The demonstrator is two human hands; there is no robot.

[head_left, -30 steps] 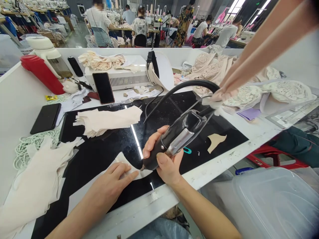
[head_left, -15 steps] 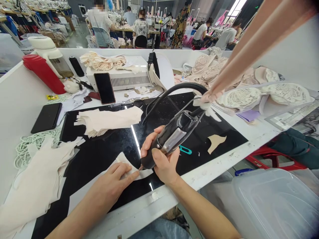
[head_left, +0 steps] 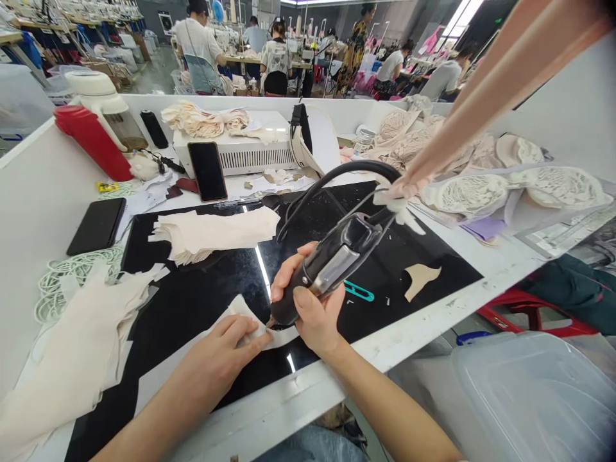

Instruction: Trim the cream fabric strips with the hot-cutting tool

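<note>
- My white table runs across the frame, carrying a glossy black board over its middle.
- On that board I have a white cloth piece at lower centre, a cream fabric stack left of centre, a teal tool and a beige scrap right of centre.
- Left: black case, pale green cord.
- Upper centre: white vented box, phone just before it.
- Upper right: fabric heap, probably straight on the table, underside hidden.

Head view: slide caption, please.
Left hand on white cloth, right hand holding a black tool, its tip at the cloth.
</note>
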